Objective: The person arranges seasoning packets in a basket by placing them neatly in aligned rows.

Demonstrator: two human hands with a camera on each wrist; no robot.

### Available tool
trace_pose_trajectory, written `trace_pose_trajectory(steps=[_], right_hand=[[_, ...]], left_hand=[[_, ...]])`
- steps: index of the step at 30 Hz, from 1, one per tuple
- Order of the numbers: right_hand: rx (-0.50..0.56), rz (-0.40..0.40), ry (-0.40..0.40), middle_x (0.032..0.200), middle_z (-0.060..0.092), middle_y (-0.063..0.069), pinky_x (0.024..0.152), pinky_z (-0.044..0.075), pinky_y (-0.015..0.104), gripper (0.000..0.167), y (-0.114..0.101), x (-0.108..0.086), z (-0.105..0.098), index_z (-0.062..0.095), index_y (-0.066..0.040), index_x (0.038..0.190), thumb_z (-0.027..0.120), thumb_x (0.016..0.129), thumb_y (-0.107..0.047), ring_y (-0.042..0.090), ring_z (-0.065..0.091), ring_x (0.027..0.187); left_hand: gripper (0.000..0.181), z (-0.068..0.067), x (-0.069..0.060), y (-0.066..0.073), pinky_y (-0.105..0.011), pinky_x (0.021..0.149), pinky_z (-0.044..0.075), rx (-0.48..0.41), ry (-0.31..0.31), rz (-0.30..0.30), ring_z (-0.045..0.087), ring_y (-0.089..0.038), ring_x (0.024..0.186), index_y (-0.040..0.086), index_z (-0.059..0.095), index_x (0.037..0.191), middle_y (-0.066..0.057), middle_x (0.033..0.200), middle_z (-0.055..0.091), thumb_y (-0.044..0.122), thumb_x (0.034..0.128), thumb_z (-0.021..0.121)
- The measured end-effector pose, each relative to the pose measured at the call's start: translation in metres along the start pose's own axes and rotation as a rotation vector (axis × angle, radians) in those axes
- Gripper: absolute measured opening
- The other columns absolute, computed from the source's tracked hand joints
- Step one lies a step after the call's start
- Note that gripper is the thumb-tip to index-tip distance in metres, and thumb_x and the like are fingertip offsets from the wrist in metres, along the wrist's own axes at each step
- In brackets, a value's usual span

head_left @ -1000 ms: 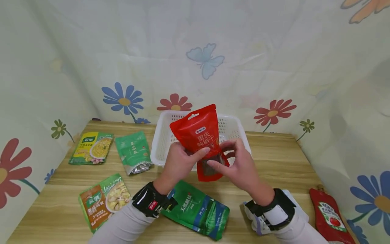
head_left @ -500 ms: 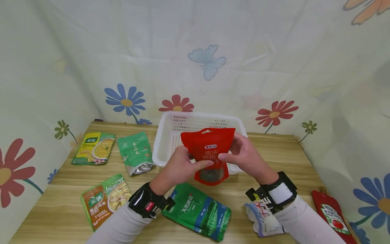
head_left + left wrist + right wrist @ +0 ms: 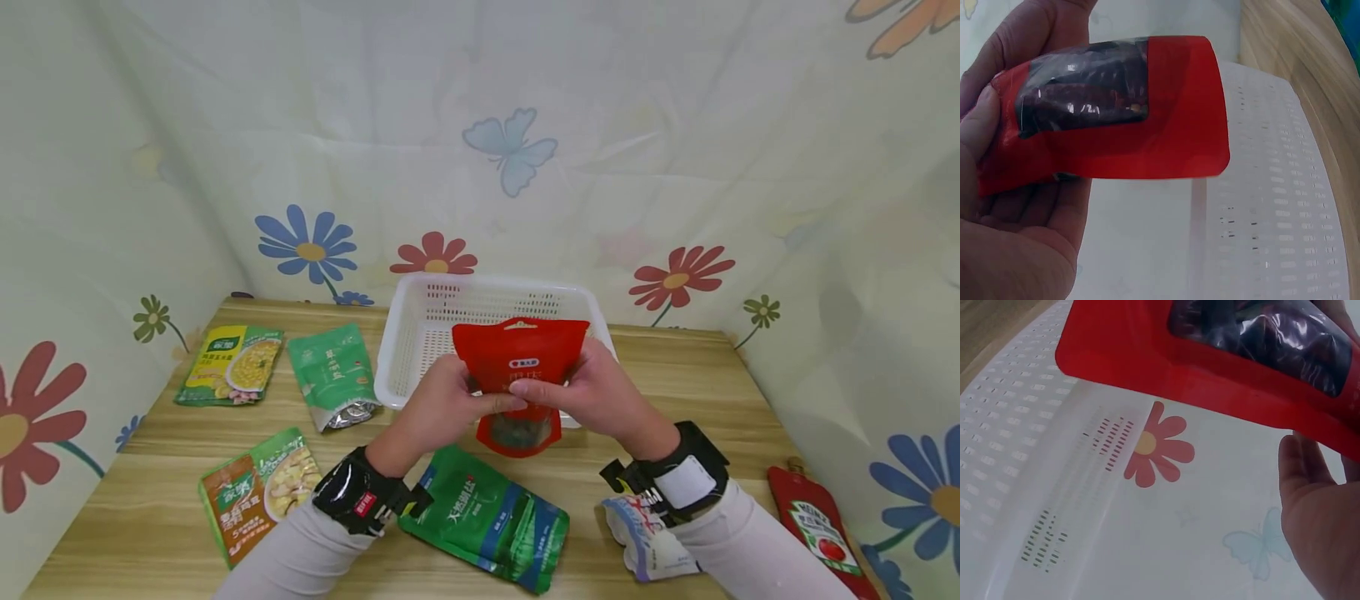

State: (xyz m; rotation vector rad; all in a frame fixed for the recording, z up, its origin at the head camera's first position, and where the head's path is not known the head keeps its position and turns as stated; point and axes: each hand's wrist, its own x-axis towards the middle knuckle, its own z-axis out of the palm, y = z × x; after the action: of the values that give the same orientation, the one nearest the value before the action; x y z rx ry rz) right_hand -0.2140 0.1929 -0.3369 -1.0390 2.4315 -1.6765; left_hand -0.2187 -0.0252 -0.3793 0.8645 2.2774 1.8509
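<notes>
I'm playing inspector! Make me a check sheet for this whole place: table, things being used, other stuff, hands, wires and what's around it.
Surface: wood-grain table.
Things in use: red pouch, held up; in the head view it overlaps the near rim of the white basket.
Clutter: yellow-and-green packet, light green pouch, brown-and-green packet, dark green pouch, pale purple-and-white pack partly hidden by the right arm, red ketchup pouch.
Hands: left hand and right hand both grip the red pouch, thumbs on its front.
Cables: nothing seen.
Surroundings: pale backdrop printed with flowers and butterflies.
</notes>
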Motion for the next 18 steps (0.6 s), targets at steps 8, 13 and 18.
trace_pose_trajectory(steps=[8,13,18], right_hand=[[-0.049,0.007,0.074,0.134,0.066,0.001,0.089,0.061,0.035,0.059,-0.009,-0.001,0.002,0.053,-0.017,0.141,0.079,0.088,-0.007,0.019,0.066,0.120],[-0.067,0.037,0.112,0.133,0.067,0.000,0.088,0.061,0.035,0.060,-0.012,0.000,0.003,0.054,-0.018,0.140,0.081,0.087,-0.009,0.020,0.066,0.119],[-0.099,0.074,0.141,0.133,0.066,0.001,0.088,0.061,0.035,0.063,-0.012,0.000,0.004,0.051,-0.018,0.140,0.083,0.086,-0.013,0.023,0.066,0.119]], left_hand=[[0.046,0.003,-0.001,0.001,-0.035,0.093,0.059,-0.045,0.091,-0.062,0.071,-0.017,0.110,0.022,0.069,0.131,0.003,0.123,0.074,0.024,0.0867,0.083],[0.045,0.005,-0.002,0.002,-0.035,0.094,0.059,-0.052,0.140,-0.092,0.072,-0.017,0.109,0.022,0.071,0.129,0.004,0.120,0.076,0.026,0.0856,0.084],[0.044,0.007,-0.002,0.000,-0.036,0.093,0.059,-0.046,0.170,-0.118,0.074,-0.017,0.106,0.021,0.073,0.126,0.003,0.117,0.077,0.026,0.0845,0.085]])
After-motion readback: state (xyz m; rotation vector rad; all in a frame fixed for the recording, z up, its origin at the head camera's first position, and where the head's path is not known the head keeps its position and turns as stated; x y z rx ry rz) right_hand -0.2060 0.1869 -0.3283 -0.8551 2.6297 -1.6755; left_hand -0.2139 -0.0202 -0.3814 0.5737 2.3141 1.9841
